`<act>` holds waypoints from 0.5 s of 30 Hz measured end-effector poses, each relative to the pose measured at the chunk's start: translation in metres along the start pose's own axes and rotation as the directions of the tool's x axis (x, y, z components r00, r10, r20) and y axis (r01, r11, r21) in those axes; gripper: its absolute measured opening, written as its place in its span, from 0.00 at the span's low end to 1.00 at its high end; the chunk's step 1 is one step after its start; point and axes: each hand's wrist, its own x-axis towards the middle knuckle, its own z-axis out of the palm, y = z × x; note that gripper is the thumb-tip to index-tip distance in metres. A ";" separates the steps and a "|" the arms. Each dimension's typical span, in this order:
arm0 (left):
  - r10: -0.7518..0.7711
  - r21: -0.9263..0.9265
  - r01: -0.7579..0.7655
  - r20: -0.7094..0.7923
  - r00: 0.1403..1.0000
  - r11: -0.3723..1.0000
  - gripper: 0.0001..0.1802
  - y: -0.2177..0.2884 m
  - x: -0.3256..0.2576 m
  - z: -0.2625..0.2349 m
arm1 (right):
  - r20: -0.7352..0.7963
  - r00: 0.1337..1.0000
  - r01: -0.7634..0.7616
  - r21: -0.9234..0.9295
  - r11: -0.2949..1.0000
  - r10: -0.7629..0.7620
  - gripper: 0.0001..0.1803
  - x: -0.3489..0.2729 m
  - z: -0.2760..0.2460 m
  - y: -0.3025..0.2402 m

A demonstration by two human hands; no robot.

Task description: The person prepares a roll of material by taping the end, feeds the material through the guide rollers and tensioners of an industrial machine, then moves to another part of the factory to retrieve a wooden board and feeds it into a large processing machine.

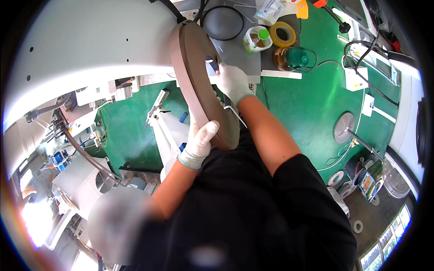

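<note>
A wide brown coil of flat strip [185,81], wound like a large roll, is tilted in front of my body with its edge layers facing left. My left hand [200,140], in a whitish glove, is closed round the coil's lower rim, thumb on the near face. My right hand [233,82], gloved too, is closed at the right side of the coil's central opening. By its fingers a small dark ribbed piece [211,63] shows; what it belongs to is hidden. A thin white strip [236,115] sticks out of the coil below that hand.
A large pale machine panel [104,40] fills the upper left. On the grey table [239,63] beyond stand a green-capped bottle [258,40], a yellow tape roll [282,34] and a jar with a green lid [291,58]. A round-based metal stand [344,127] is at right.
</note>
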 end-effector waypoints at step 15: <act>-0.045 -0.049 0.046 0.031 0.999 0.998 0.56 0.005 -0.001 -0.020 | 0.434 0.872 -0.402 0.899 -0.176 0.226 0.18 0.071 -0.014 0.021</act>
